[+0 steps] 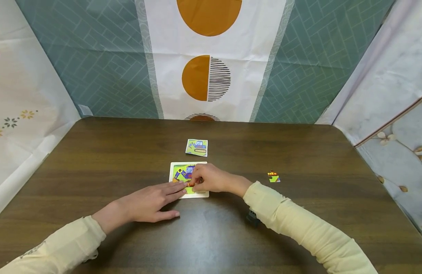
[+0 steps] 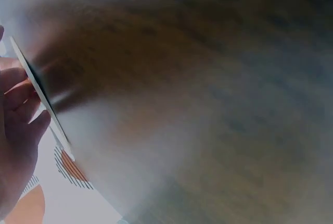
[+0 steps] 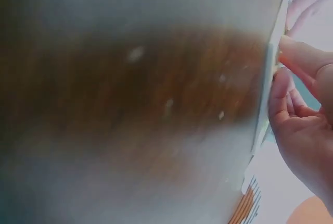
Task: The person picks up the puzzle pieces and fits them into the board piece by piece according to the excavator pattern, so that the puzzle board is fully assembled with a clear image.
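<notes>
A small jigsaw puzzle in a white-rimmed tray (image 1: 188,163) lies on the brown table, showing a purple-blue digger on green. My left hand (image 1: 150,201) rests with fairly straight fingers over the tray's lower left part, thumb apart on the table side. Curled over the tray's right half, my right hand (image 1: 215,179) pinches a puzzle piece (image 1: 190,185) with orange on it, mostly hidden by the fingers. In the right wrist view, the thumb and fingers of the right hand (image 3: 307,120) meet at the tray, which appears edge-on. The left wrist view shows the left hand (image 2: 18,125) at the tray's edge.
One loose puzzle piece (image 1: 274,179), green with orange and yellow, lies on the table to the right. Behind the tray sits a picture card (image 1: 196,148) of the same digger. Patterned cloth (image 1: 211,45) hangs beyond the table's far edge.
</notes>
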Tool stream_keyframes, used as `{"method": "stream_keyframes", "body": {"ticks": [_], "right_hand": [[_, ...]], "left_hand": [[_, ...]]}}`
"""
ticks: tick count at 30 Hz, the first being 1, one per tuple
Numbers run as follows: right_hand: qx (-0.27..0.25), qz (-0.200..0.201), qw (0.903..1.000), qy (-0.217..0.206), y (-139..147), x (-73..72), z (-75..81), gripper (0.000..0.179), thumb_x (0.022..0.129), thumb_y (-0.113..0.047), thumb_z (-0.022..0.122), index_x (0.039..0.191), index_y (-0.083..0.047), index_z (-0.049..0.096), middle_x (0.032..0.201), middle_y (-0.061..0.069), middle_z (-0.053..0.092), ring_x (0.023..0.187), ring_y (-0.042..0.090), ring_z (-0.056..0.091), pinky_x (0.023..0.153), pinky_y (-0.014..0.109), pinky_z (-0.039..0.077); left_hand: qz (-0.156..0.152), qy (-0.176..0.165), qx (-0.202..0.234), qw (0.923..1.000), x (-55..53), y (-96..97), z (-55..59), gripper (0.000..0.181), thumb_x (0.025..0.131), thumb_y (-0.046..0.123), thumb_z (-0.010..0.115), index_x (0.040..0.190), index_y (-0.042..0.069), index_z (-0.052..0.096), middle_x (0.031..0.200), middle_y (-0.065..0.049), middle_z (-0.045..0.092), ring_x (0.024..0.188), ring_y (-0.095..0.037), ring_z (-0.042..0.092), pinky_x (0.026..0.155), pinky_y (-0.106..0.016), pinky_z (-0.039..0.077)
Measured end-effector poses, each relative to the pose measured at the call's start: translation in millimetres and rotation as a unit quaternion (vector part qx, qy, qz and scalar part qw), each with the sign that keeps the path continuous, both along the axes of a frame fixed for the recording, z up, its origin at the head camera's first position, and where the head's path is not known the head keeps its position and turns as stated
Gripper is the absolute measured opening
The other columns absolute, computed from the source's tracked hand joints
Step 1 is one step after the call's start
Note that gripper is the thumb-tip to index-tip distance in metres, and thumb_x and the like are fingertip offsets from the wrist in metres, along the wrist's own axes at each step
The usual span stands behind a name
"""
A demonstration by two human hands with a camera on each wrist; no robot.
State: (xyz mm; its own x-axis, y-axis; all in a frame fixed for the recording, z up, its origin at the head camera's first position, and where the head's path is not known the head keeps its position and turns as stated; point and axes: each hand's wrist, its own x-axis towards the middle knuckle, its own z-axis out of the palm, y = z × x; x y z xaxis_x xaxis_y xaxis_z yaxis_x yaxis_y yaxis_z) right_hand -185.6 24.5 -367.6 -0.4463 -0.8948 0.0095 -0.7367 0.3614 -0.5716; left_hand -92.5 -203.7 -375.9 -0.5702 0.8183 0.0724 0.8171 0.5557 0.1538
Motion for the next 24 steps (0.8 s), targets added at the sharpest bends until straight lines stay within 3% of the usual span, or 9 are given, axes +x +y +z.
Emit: {"method": "stream_keyframes", "body": {"ticks": [7, 14, 24], "right_hand": [[0.022, 0.007, 0.9997, 0.012, 6.0, -0.8, 10.7, 0.021, 0.084, 0.004, 0.063, 0.102, 0.000, 0.074, 0.093, 0.006, 0.062, 0.082, 0.015, 0.056, 0.074, 0.019, 0.045], [0.006, -0.053, 0.9985, 0.010, 19.3, -6.0, 20.2, 0.021, 0.091, -0.001, 0.061, 0.108, -0.003, 0.073, 0.103, 0.006, 0.067, 0.084, 0.014, 0.057, 0.074, 0.022, 0.047], [-0.003, -0.098, 0.9952, 0.001, 43.1, -14.6, 23.2, 0.021, 0.092, -0.002, 0.063, 0.111, -0.001, 0.071, 0.104, 0.007, 0.067, 0.081, 0.014, 0.060, 0.072, 0.022, 0.050]], "left_hand": [[0.011, -0.018, 0.011, 0.9997, -1.5, 0.3, -1.1, 0.060, 0.099, 0.046, 0.051, 0.134, -0.002, 0.055, 0.145, -0.016, 0.046, 0.131, -0.028, 0.045, 0.100, -0.043, 0.043], [0.023, -0.035, 0.020, 0.9989, -0.4, 0.2, -1.7, 0.062, 0.098, 0.048, 0.052, 0.135, -0.001, 0.055, 0.146, -0.014, 0.044, 0.134, -0.027, 0.042, 0.101, -0.042, 0.042], [0.029, -0.042, 0.016, 0.9986, 0.5, -1.1, -1.3, 0.063, 0.097, 0.049, 0.053, 0.136, 0.000, 0.054, 0.147, -0.013, 0.043, 0.134, -0.026, 0.041, 0.101, -0.042, 0.042]]}}
